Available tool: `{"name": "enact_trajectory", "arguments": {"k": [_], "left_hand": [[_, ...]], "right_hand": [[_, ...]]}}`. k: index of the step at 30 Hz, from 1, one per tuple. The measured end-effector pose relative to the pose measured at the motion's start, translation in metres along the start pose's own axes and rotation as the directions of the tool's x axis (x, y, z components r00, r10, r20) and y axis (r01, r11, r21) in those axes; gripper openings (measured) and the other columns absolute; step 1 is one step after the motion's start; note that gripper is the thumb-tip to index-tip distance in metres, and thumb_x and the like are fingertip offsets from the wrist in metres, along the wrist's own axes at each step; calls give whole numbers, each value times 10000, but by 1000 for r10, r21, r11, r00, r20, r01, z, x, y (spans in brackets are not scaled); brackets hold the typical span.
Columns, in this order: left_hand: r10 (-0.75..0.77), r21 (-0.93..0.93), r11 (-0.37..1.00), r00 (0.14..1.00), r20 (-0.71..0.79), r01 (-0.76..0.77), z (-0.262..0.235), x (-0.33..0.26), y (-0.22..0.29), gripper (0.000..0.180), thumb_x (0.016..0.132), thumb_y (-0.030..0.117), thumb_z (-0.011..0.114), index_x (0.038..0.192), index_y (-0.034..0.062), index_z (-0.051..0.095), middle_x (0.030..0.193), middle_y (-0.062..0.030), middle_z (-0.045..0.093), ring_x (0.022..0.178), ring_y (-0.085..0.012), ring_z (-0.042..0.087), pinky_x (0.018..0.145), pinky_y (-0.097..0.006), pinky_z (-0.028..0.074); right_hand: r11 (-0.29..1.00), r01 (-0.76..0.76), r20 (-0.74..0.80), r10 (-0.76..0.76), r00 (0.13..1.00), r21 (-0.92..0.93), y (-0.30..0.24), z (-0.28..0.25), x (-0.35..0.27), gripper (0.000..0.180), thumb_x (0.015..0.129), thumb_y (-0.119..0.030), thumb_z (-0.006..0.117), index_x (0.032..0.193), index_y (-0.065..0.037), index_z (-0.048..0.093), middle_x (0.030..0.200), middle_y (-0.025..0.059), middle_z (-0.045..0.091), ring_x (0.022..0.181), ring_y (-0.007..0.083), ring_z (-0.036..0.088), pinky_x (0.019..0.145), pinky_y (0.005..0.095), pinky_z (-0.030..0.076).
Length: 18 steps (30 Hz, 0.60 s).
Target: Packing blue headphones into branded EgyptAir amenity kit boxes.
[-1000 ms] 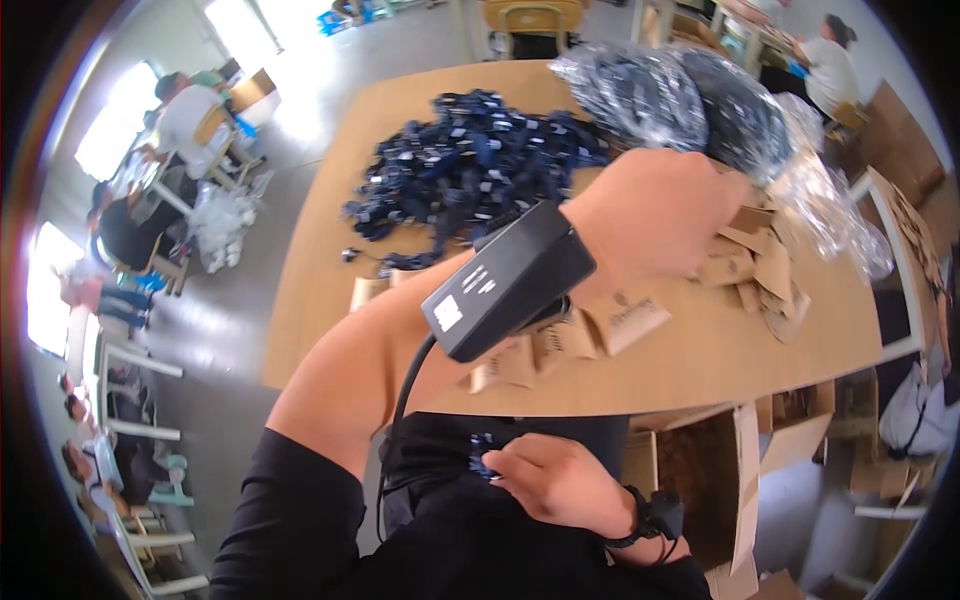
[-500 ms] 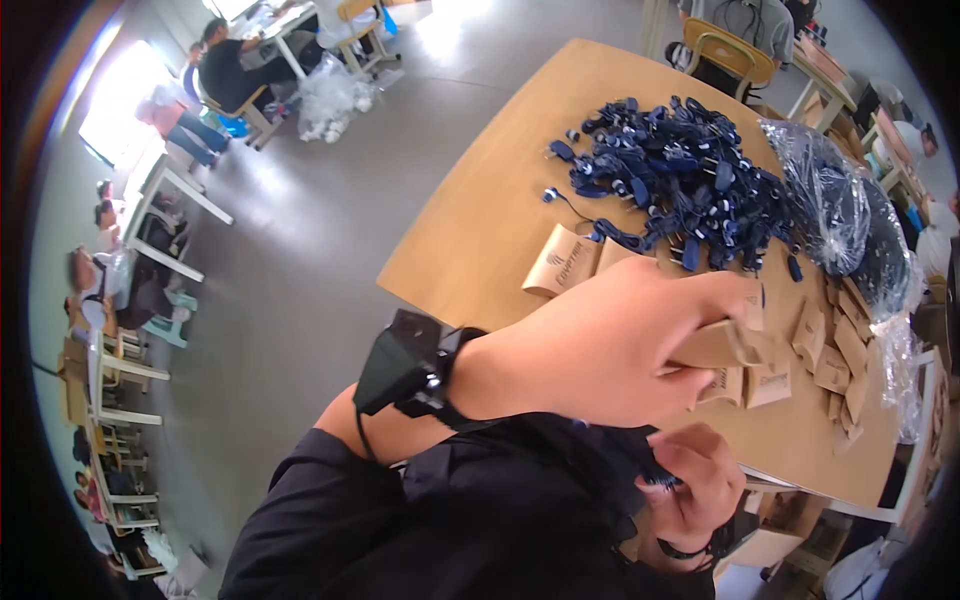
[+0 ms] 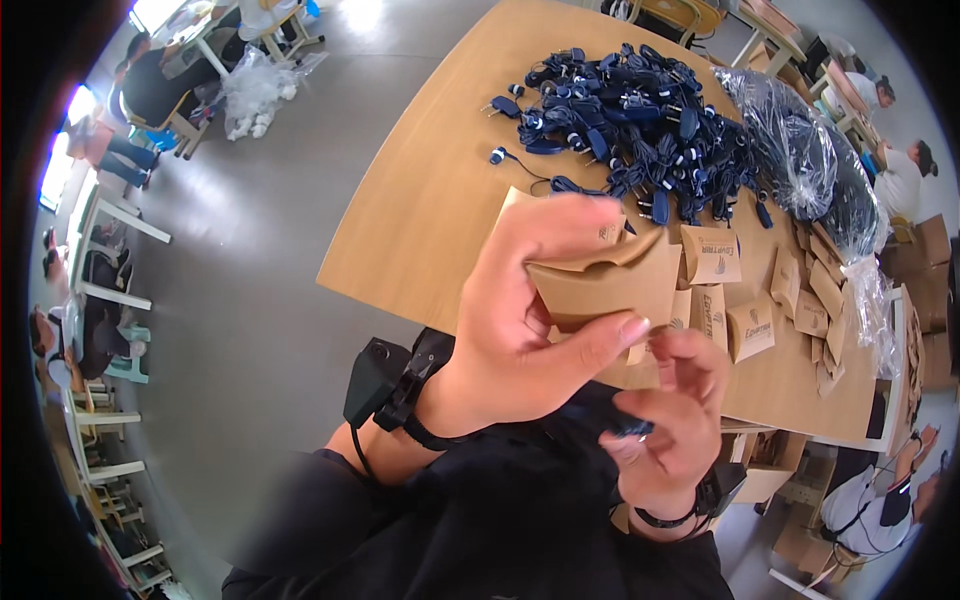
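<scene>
My left hand (image 3: 505,335) is closed around a brown cardboard pillow box (image 3: 610,285), its thumb along the near edge. The near end of the box gapes toward me. Just right of and below it, my right hand (image 3: 675,425) is closed on a small dark blue bundle (image 3: 632,428), mostly hidden by the fingers; its colour matches the earphones. A large heap of dark blue earphones (image 3: 640,120) with cords and plugs lies on the table beyond. Several more pillow boxes (image 3: 752,328) lie behind and right of my hands.
The wooden table (image 3: 410,220) has its left edge beside my left arm. Clear plastic bags (image 3: 790,150) of dark items lie along its right side, near a pile of brown boxes (image 3: 825,285). Other people sit at tables around the room.
My left hand has drawn back from the boxes on the table and turned, bringing its pillow box before me. My right hand has risen closer to it. The whole view has shifted.
</scene>
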State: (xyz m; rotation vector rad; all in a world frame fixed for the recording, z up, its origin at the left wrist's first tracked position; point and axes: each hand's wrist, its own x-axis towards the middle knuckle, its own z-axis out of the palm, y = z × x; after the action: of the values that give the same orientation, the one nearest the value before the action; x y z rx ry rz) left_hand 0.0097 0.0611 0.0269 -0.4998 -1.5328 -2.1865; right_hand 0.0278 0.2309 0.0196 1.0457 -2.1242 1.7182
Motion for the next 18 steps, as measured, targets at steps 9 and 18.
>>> {"name": "enact_trajectory", "arguments": {"k": [9,18], "left_hand": [[61,-259,963,997,-47,-72,-6,-6,-15,467,854,-91,661,1255,-13,433,1179,-104,538,1072,-136,584,860,-261,510],[-8,-285,958,995,-103,-22,-11,-13,-17,448,812,-132,676,1155,21,431,1166,-158,593,1021,-181,640,855,-293,520]], "right_hand": [[994,-98,-102,102,990,52,6,1,1,340,797,-211,791,1004,5,631,1238,223,506,1090,302,555,913,405,454],[979,-112,-75,101,992,-169,0,0,1,419,782,-357,797,931,-9,616,1122,234,610,1014,335,625,859,396,495]]}}
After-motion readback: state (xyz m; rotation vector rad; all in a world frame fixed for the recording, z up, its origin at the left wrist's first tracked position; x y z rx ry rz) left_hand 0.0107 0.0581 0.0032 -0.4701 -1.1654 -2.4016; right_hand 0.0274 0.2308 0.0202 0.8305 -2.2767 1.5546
